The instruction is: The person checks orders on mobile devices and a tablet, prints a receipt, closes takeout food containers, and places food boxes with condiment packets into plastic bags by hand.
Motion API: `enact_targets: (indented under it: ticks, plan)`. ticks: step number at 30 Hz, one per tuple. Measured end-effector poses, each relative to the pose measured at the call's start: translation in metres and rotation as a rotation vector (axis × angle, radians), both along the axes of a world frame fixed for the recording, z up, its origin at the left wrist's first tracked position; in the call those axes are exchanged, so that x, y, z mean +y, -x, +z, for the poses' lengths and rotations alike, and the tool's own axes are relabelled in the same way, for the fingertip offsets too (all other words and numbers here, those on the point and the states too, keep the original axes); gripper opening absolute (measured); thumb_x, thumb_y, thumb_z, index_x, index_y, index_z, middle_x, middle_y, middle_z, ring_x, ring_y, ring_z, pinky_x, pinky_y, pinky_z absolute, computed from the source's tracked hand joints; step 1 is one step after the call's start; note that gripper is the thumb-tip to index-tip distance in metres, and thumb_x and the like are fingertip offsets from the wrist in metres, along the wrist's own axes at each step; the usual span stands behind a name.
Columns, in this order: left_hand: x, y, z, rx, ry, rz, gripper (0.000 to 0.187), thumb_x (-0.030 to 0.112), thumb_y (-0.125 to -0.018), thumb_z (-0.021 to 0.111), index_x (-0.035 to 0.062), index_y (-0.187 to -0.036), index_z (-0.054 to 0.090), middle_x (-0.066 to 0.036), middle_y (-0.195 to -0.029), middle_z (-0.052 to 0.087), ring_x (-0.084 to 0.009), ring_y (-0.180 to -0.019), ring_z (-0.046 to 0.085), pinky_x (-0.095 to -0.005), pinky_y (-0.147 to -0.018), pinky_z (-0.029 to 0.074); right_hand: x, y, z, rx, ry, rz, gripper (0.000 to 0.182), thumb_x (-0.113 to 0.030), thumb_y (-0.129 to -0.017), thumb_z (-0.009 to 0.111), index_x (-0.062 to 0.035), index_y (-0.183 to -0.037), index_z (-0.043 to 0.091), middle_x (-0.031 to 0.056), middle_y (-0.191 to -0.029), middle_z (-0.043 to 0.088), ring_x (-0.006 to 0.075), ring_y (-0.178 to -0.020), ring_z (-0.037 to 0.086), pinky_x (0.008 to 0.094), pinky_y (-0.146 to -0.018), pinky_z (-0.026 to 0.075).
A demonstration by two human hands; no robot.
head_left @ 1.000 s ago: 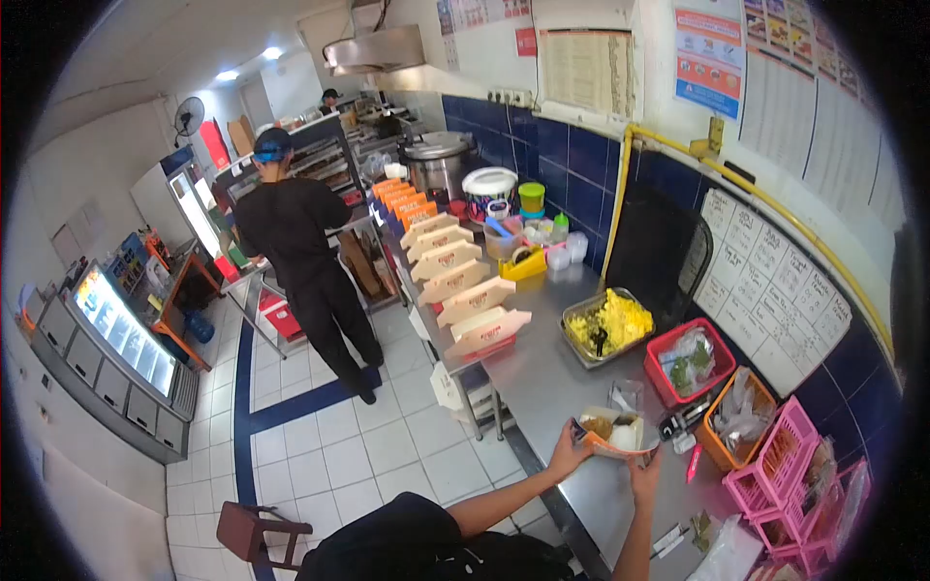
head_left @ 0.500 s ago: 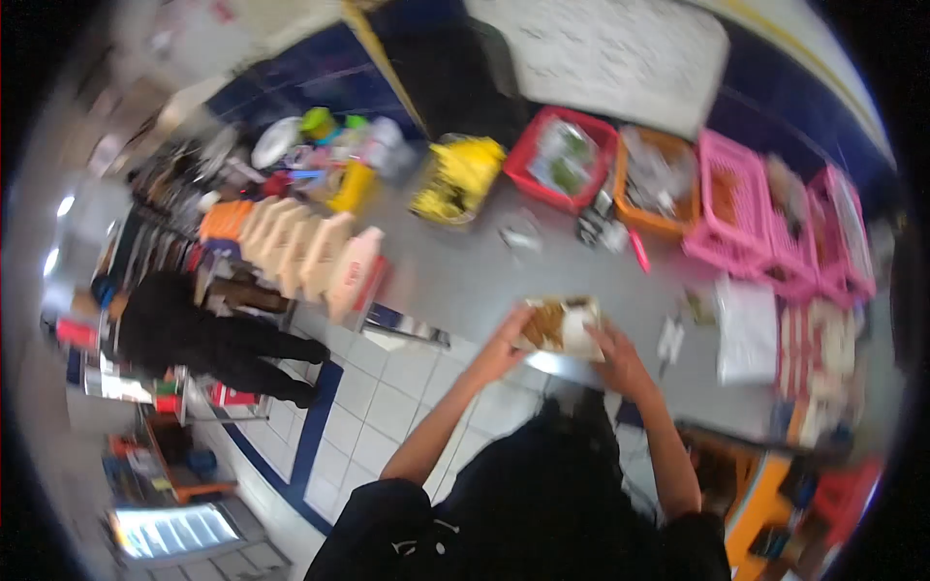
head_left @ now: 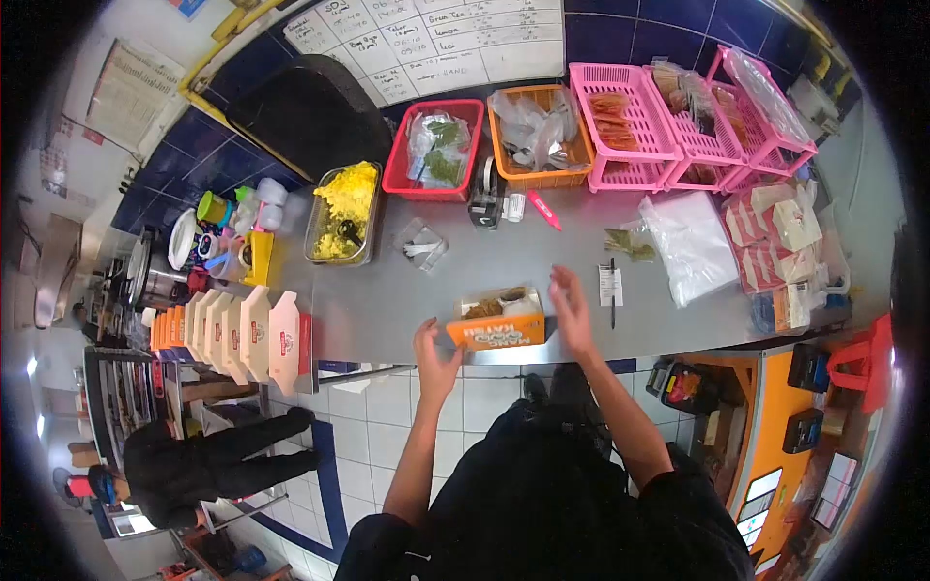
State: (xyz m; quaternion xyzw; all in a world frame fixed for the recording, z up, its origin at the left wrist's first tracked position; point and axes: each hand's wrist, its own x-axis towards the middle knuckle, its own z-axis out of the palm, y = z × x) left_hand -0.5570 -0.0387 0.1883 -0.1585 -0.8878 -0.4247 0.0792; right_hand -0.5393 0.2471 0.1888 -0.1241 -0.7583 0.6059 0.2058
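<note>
A small takeaway box (head_left: 497, 334) with an orange printed side stands at the front edge of the steel counter. Its top is open, showing brown fried food (head_left: 484, 309) and white rice (head_left: 518, 307). My left hand (head_left: 436, 363) is at the box's left end, thumb and fingers spread apart, with the thumb close to the lower corner. To the right of the box, my right hand (head_left: 572, 310) is raised with its fingers open, a small gap away from it.
Behind the box are a tub of yellow food (head_left: 347, 213), a red basket (head_left: 389, 179), an orange basket (head_left: 538, 179) and pink baskets (head_left: 630, 169). Plastic bags (head_left: 690, 247) lie right, near a pen (head_left: 612, 295). Upright folded boxes (head_left: 257, 339) stand left. A person (head_left: 184, 465) in black stands lower left.
The box was between both hands with its contents facing up; now its orange side faces me at the counter edge and my hands have come away to either side. The camera view has turned.
</note>
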Motion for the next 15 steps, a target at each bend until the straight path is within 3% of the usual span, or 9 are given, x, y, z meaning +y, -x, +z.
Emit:
enact_targets:
  ticks: [1,2,3,5,9,11,15]
  plan:
    - [-0.003,-0.008,0.009,-0.015,0.006,-0.037,0.044,0.007,-0.075,0.080,0.0038,-0.109,0.052,-0.020,-0.135,0.050,-0.0388,-0.126,0.046,-0.0464,-0.105,0.038,0.004,0.012,-0.001,0.023,0.405,-0.017,0.053,-0.030,-0.085,0.074,-0.0032,-0.128,0.057,0.0193,-0.116,0.059,0.0348,-0.106,0.058,0.0467,-0.095,0.046]
    - [-0.002,-0.016,0.019,-0.014,0.015,-0.019,0.034,0.001,-0.075,0.077,0.0055,-0.100,0.054,-0.018,-0.135,0.051,-0.0378,-0.128,0.045,-0.0455,-0.106,0.038,0.014,0.025,-0.001,-0.018,0.275,0.057,0.041,-0.025,-0.087,0.070,-0.0075,-0.123,0.062,0.0168,-0.110,0.064,0.0344,-0.103,0.061,0.0441,-0.093,0.048]
    - [-0.006,-0.024,0.018,-0.023,0.027,-0.025,0.034,0.001,-0.075,0.077,0.0055,-0.100,0.054,-0.018,-0.135,0.051,-0.0378,-0.128,0.045,-0.0455,-0.106,0.038,0.019,0.037,-0.002,-0.026,0.287,0.049,0.041,-0.025,-0.087,0.070,-0.0075,-0.123,0.062,0.0168,-0.110,0.064,0.0344,-0.103,0.061,0.0441,-0.093,0.048]
    - [-0.009,-0.034,0.012,-0.084,-0.069,0.042,0.030,0.000,-0.076,0.077,0.0067,-0.096,0.056,-0.017,-0.134,0.052,-0.0368,-0.128,0.046,-0.0453,-0.106,0.038,0.033,0.053,-0.002,-0.027,-0.525,0.442,0.029,-0.021,-0.088,0.067,-0.0089,-0.114,0.065,0.0143,-0.109,0.066,0.0336,-0.104,0.061,0.0387,-0.090,0.050]
    - [-0.010,-0.034,0.012,0.001,-0.060,0.031,0.029,-0.001,-0.075,0.076,0.0071,-0.095,0.058,-0.015,-0.133,0.053,-0.0362,-0.129,0.046,-0.0449,-0.106,0.038,0.025,0.070,-0.013,-0.092,-0.676,0.630,0.017,-0.015,-0.091,0.066,-0.0045,-0.104,0.064,0.0131,-0.100,0.069,0.0243,-0.105,0.066,0.0343,-0.092,0.051]
    - [-0.012,-0.037,0.013,0.040,-0.028,0.017,0.026,-0.001,-0.077,0.075,0.0068,-0.095,0.058,-0.016,-0.134,0.054,-0.0359,-0.126,0.049,-0.0443,-0.104,0.039,0.017,0.058,0.014,-0.193,-0.191,0.573,0.017,-0.017,-0.086,0.067,-0.0044,-0.097,0.063,0.0136,-0.095,0.071,0.0353,-0.090,0.067,0.0389,-0.080,0.054]
    - [-0.011,-0.040,0.011,0.014,-0.074,0.032,0.028,-0.004,-0.073,0.075,0.0072,-0.094,0.060,-0.015,-0.131,0.055,-0.0358,-0.127,0.047,-0.0448,-0.105,0.039,0.019,0.039,0.028,-0.252,-0.054,0.584,0.019,-0.016,-0.085,0.067,-0.0031,-0.098,0.062,0.0150,-0.090,0.072,0.0359,-0.085,0.069,0.0391,-0.078,0.054]
